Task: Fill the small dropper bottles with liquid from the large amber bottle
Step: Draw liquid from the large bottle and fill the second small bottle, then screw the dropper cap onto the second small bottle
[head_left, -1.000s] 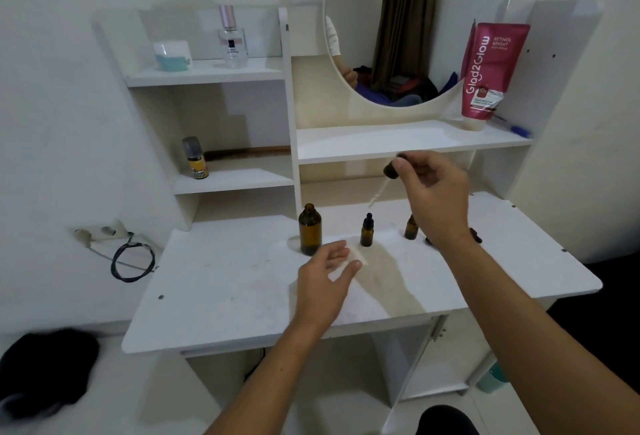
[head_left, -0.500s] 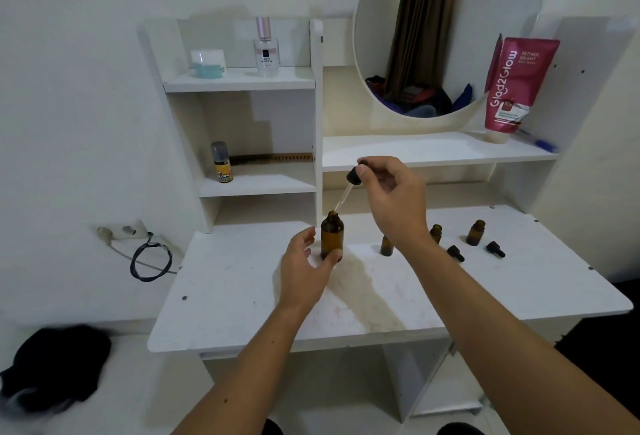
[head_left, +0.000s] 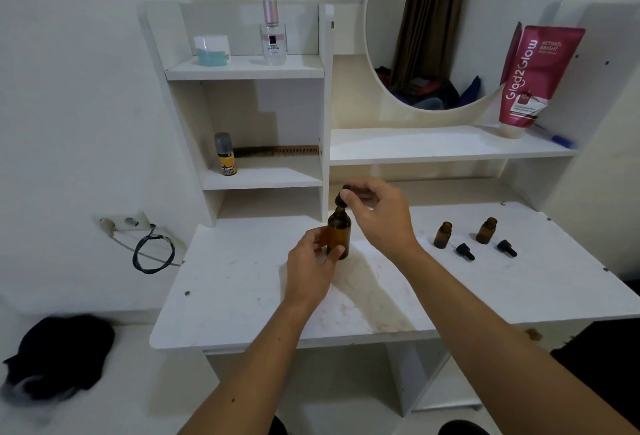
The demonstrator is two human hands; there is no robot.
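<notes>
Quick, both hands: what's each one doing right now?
Left hand: holding the large amber bottle on the desk.
Right hand: pinching the dropper cap at the bottle's mouth.

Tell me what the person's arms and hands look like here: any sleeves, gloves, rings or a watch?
Both forearms are bare up to the bottom edge of the picture, so no sleeves show. The left hand and right hand wear no gloves. No watch or bracelet sits on either wrist, and no rings are visible on the fingers that show. A few small dark spots dot the forearms.

A white vanity desk (head_left: 242,296) with shelves (head_left: 246,69) and round mirror (head_left: 433,36) stands against white walls.
</notes>
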